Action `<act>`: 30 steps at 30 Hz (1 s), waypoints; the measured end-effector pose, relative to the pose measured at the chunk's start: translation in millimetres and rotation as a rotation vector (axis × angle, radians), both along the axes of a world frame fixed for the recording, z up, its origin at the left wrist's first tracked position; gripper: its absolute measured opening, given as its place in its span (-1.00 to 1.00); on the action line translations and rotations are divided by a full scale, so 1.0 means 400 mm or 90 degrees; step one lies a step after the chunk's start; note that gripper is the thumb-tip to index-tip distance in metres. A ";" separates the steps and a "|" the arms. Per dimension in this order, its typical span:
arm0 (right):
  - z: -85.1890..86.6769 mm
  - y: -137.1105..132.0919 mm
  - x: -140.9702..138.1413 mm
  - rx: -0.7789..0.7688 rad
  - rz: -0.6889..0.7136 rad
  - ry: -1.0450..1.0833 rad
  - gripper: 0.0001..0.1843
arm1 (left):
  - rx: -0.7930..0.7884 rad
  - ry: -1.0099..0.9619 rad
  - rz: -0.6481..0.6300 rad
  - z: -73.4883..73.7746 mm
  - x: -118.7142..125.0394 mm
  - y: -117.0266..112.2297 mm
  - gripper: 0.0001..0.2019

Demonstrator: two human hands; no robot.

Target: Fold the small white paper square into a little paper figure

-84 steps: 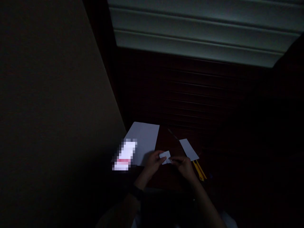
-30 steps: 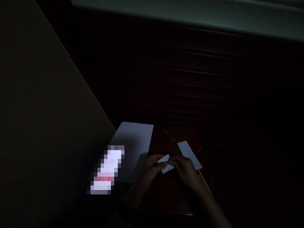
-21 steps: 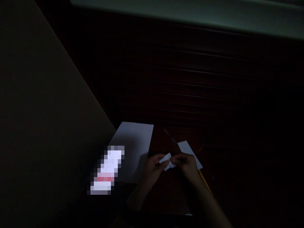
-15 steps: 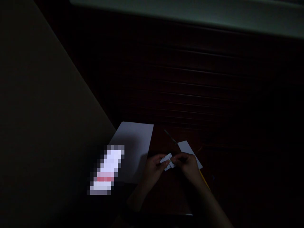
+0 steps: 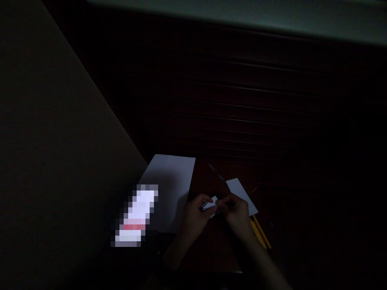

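Observation:
The scene is very dark. My left hand [image 5: 193,217] and my right hand [image 5: 237,213] meet over a dark wooden table, both pinched on a small folded piece of white paper [image 5: 210,204] held between their fingertips. The paper is mostly hidden by the fingers; only a small white part shows. A white sheet of paper [image 5: 171,181] lies flat to the left of my hands. A narrow white paper strip [image 5: 240,191] lies just behind my right hand.
Yellow pencil-like sticks [image 5: 261,235] lie to the right of my right wrist. A thin dark tool [image 5: 216,172] rests behind the hands. A blurred bright patch [image 5: 136,215] sits at the left. A plain wall [image 5: 54,141] rises on the left.
Since 2.8 s ago the view tilted down and shifted. In the last second my fingers have closed further over the small folded paper, so less of it shows.

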State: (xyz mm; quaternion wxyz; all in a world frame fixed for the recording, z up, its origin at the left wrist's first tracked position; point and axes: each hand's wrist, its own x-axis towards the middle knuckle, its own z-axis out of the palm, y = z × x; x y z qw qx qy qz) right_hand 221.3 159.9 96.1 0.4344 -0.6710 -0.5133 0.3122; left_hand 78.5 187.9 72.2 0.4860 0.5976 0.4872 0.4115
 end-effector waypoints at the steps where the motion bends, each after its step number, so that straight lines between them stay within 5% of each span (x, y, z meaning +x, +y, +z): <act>1: -0.002 0.001 0.000 -0.002 -0.003 0.008 -0.87 | -0.007 -0.009 0.008 -0.001 -0.001 0.001 -0.85; 20: 0.013 0.013 0.009 0.047 0.098 0.124 -0.93 | -0.092 -0.161 0.065 -0.007 -0.015 0.012 -0.78; 30: 0.004 0.015 0.011 -0.004 0.060 0.165 -0.73 | -0.080 -0.173 0.056 0.003 -0.015 0.009 -0.74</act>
